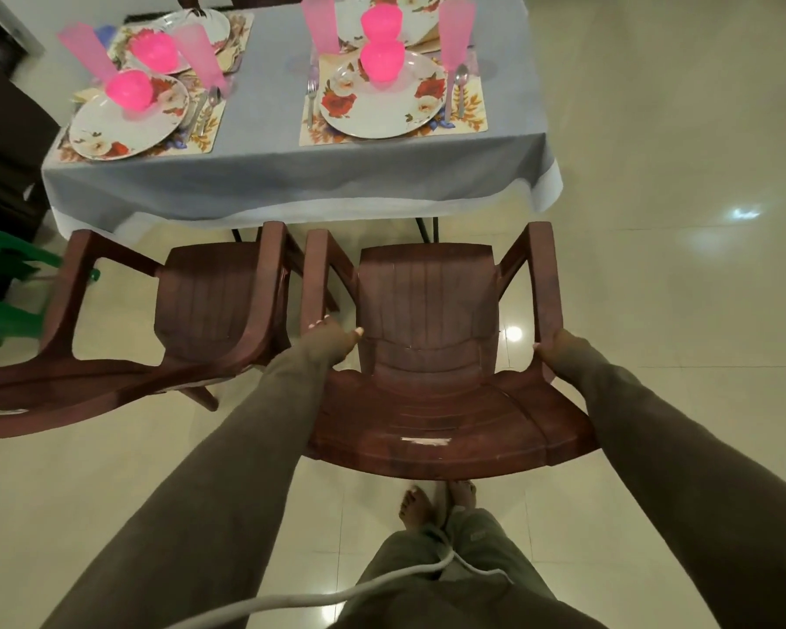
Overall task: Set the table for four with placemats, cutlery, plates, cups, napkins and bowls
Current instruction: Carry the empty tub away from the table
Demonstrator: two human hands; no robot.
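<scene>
Both our hands hold the ribbed brown plastic chair point(427, 356): left grip point(332, 338) curled on one armrest, right grip point(559, 351) on the other. Between us and the bench point(264, 165), draped in grey cloth, stands a second chair point(209, 306); floral plates point(382, 102) carry glossy pink bowls point(382, 61).

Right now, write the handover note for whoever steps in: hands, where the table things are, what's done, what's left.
Left hand grips the left armrest of the brown chair; right hand grips its right armrest. The chair stands short of the table, beside a second brown chair.
Done: four placemats with floral plates, a pink bowl on each, four pink cups; near right plate has a fork to its left and a spoon to its right.
Left: napkins and far-side cutlery are hard to confirm, so check them; probably push both chairs in.
</scene>
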